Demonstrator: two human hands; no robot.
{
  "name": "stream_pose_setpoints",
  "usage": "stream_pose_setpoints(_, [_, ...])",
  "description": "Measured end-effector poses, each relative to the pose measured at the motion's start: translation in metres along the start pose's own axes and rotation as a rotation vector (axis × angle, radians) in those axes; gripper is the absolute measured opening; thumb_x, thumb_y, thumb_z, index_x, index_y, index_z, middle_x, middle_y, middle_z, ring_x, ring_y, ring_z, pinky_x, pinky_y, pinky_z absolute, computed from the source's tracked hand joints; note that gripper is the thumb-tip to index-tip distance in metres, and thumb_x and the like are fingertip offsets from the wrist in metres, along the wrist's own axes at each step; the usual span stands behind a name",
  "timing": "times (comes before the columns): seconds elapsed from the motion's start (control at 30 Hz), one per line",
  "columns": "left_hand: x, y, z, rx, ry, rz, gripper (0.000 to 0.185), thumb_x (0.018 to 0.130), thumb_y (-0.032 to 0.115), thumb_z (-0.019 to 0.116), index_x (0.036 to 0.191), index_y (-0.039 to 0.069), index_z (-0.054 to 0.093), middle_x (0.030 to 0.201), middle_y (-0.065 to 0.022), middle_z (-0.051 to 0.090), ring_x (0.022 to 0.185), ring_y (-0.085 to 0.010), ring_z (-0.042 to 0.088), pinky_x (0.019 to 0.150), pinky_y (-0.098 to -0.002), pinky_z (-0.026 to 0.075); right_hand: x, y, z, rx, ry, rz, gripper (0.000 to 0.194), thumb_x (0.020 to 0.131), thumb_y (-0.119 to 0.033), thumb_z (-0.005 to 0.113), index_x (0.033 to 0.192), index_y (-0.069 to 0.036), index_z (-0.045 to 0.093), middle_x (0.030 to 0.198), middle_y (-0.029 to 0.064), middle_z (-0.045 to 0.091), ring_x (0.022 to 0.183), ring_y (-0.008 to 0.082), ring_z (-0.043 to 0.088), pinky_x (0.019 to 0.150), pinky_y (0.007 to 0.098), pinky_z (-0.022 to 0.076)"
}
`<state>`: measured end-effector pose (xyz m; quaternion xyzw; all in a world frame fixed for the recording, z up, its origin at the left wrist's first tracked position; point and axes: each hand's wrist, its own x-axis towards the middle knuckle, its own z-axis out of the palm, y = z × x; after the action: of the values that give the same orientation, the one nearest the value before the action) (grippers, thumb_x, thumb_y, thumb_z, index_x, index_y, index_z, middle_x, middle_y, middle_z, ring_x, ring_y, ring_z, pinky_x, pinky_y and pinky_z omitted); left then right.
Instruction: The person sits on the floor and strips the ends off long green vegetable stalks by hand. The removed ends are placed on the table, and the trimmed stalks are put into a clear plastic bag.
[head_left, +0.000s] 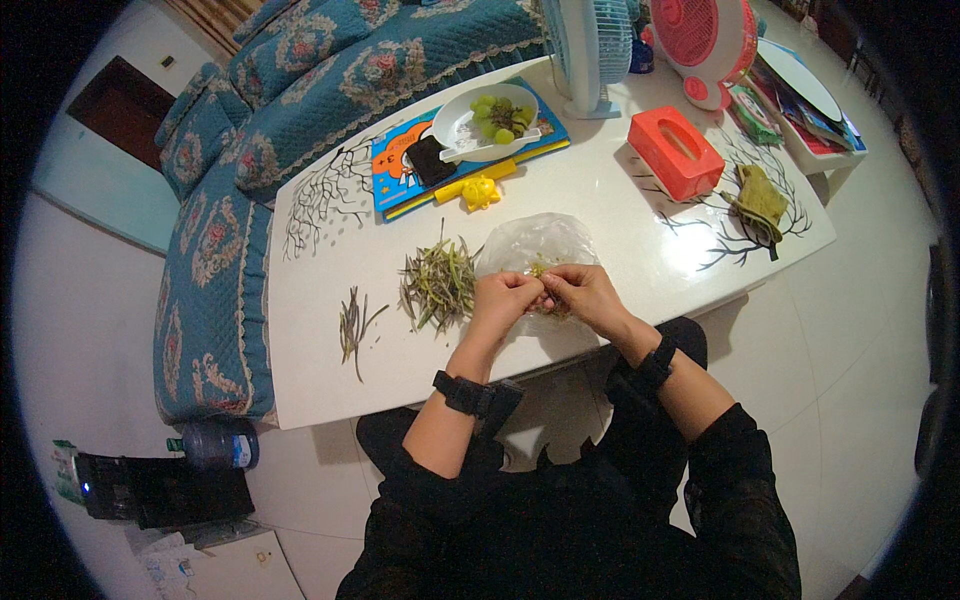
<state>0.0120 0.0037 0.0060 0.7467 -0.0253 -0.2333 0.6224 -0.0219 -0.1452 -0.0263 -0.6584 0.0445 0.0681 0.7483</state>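
My left hand and my right hand meet at the fingertips above a clear plastic bag spread on the white table. Both thumbs and forefingers pinch a small plant piece, mostly covered by the fingers. Yellow-green bits lie on the bag just behind the fingertips. Left of my left hand is a heap of slender green-brown plant pieces, pods or buds. Farther left, a smaller bunch of darker pieces lies apart from the heap.
Behind the heap, a white bowl of green grapes and a black object rest on blue books. A yellow toy lies in front. Rightward are a red tissue box, a crumpled olive cloth and two fans.
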Motion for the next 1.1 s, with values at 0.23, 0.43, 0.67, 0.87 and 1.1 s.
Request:
stream_pose_setpoints(0.23, [0.013, -0.007, 0.001, 0.005, 0.099, -0.006, 0.018, 0.078, 0.018, 0.060, 0.069, 0.002, 0.060, 0.061, -0.0017, 0.058, 0.055, -0.0078, 0.054, 0.050, -0.0204, 0.043, 0.007, -0.003, -0.005, -0.414, 0.246, -0.124, 0.018, 0.080, -0.014, 0.064, 0.086, 0.002, 0.065, 0.070, 0.0099, 0.065, 0.061, 0.0127, 0.060, 0.056, 0.0261, 0.0481])
stream_pose_setpoints(0.43, [0.018, -0.007, 0.005, -0.102, 0.065, -0.109, 0.019, 0.085, 0.021, 0.052, 0.083, 0.003, 0.058, 0.075, -0.0027, 0.059, 0.059, -0.0106, 0.057, 0.050, -0.0217, 0.045, 0.012, 0.003, -0.005, -0.305, 0.257, -0.210, 0.018, 0.078, -0.014, 0.067, 0.087, 0.002, 0.065, 0.075, 0.0107, 0.066, 0.066, 0.0130, 0.061, 0.058, 0.0261, 0.0490])
stream_pose_setpoints(0.67, [0.023, -0.007, 0.010, -0.140, 0.086, -0.030, 0.017, 0.087, 0.019, 0.055, 0.091, 0.002, 0.057, 0.082, -0.0036, 0.062, 0.065, -0.0098, 0.058, 0.050, -0.0207, 0.045, 0.013, 0.004, -0.008, -0.228, 0.255, -0.133, 0.022, 0.080, -0.016, 0.066, 0.090, 0.004, 0.066, 0.072, 0.0100, 0.066, 0.063, 0.0122, 0.061, 0.057, 0.0255, 0.0488])
stream_pose_setpoints(0.87, [0.020, -0.012, 0.013, -0.243, 0.060, 0.073, 0.015, 0.083, 0.010, 0.061, 0.096, 0.002, 0.059, 0.088, -0.0031, 0.064, 0.073, -0.0078, 0.059, 0.054, -0.0192, 0.046, 0.008, -0.005, -0.007, -0.164, 0.272, -0.181, 0.022, 0.081, -0.018, 0.065, 0.086, 0.004, 0.066, 0.068, 0.0082, 0.065, 0.061, 0.0088, 0.058, 0.054, 0.0234, 0.0472])
stream_pose_setpoints(1.1, [0.022, -0.010, 0.014, -0.178, 0.106, 0.118, 0.013, 0.084, 0.010, 0.062, 0.094, 0.003, 0.062, 0.086, -0.0027, 0.064, 0.074, -0.0075, 0.059, 0.056, -0.0201, 0.047, 0.011, -0.006, -0.004, -0.150, 0.288, -0.168, 0.024, 0.083, -0.019, 0.063, 0.086, 0.004, 0.065, 0.070, 0.0070, 0.063, 0.058, 0.0077, 0.056, 0.051, 0.0229, 0.0451])
